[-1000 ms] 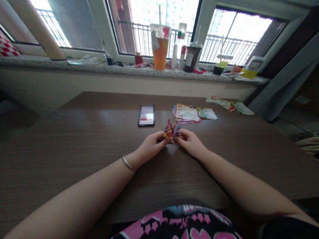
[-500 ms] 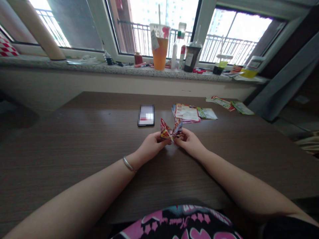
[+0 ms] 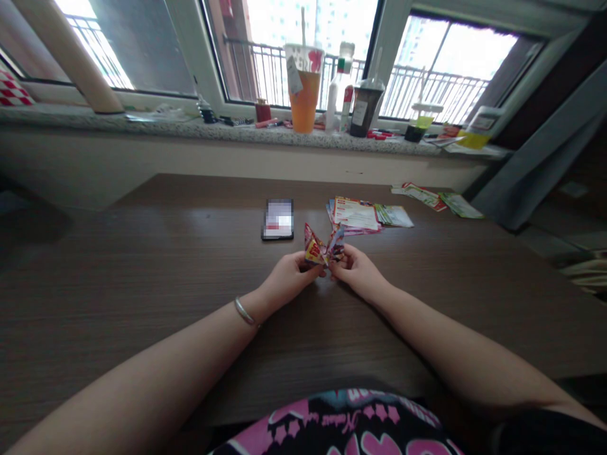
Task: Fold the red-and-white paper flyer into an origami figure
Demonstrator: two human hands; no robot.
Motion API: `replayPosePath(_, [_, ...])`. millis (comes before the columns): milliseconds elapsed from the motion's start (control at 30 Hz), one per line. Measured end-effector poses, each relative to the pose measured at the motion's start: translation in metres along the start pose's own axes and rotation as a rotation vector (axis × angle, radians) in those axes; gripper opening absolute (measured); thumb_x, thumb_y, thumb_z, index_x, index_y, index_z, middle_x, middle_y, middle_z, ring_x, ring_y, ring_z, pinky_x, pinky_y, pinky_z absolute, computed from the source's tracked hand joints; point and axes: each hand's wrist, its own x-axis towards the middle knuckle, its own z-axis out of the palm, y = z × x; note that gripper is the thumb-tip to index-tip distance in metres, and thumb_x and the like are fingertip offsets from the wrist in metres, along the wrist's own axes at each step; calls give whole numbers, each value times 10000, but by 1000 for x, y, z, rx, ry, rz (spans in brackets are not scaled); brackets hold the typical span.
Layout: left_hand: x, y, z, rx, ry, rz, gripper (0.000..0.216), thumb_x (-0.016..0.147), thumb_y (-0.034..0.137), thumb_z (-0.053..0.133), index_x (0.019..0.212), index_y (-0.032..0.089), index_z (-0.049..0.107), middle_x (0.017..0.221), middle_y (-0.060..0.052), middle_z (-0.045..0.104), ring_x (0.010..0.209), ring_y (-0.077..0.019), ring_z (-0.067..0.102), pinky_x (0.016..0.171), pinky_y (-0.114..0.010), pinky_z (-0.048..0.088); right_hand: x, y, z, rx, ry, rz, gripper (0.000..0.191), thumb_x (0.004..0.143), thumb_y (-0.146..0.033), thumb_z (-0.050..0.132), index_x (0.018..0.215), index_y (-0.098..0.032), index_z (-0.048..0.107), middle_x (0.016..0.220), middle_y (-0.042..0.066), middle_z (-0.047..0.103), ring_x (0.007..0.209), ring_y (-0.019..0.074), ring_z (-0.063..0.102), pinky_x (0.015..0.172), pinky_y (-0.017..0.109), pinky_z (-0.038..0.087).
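Observation:
A small folded paper figure [image 3: 323, 246], printed in red, yellow and blue, stands with two pointed flaps up, just above the dark wooden table [image 3: 142, 265]. My left hand [image 3: 288, 278] pinches its left side and my right hand [image 3: 356, 272] pinches its right side, fingers closed on the paper. A silver bangle [image 3: 243, 311] sits on my left wrist. The lower part of the figure is hidden between my fingertips.
A phone [image 3: 278, 219] lies face up just beyond my hands. A stack of printed leaflets [image 3: 355, 215] lies to its right, more leaflets [image 3: 436, 199] farther right. Drink cups [image 3: 304, 85] and bottles line the stone windowsill [image 3: 142, 126].
The figure's two flaps have spread apart compared with a second ago, and both hands with the paper have shifted slightly left.

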Motion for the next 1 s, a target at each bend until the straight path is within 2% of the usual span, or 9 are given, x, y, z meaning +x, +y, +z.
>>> replayPosePath(200, [0,0,1,43,-33,-21,210,797,329,619,884,141,657,829,-50,729,766,-185,680,737,-300,536,0,2,2,-56,-23,2,306,667,-335,720,906,-227,563,708,-36,608,487,85,474,447,220,427])
replayPosePath(300, [1,-3,1,50,-39,-31,208,795,311,614,903,138,656,838,-52,725,764,-187,673,721,-299,531,0,6,2,-84,-29,-15,284,683,-310,694,911,-223,549,674,-48,574,482,83,459,453,219,405])
replayPosePath(433, [1,-5,2,31,-51,23,226,811,300,607,960,134,646,934,-73,718,851,-202,662,801,-329,514,-1,8,1,-68,-44,-18,296,681,-289,685,926,-227,532,676,-51,557,497,83,445,481,220,389])
replayPosePath(533, [0,-5,2,-8,-63,91,273,833,356,613,996,137,632,1006,-87,702,910,-208,646,856,-343,493,-1,6,-1,-60,-43,-19,303,662,-262,687,919,-224,530,670,-51,551,500,82,437,474,214,367])
replayPosePath(700, [-1,-1,1,-60,56,186,341,878,446,575,1039,145,586,1013,-83,658,912,-189,610,823,-310,482,-2,3,-1,-53,-35,-25,301,660,-241,689,920,-223,538,654,-57,540,480,73,406,446,205,327])
replayPosePath(867, [-2,2,-2,-80,84,195,285,890,434,569,953,157,583,924,-45,639,834,-157,591,770,-276,473,-2,-1,0,-31,-22,-128,301,681,-321,728,904,-224,550,793,-5,626,648,121,558,560,233,437])
replayPosePath(1000, [-1,3,-2,-109,75,179,268,878,421,591,924,157,579,880,-25,634,796,-144,588,736,-257,476,-2,-2,-5,-43,71,-203,310,755,-473,682,866,-221,539,770,-6,608,662,125,564,583,241,452])
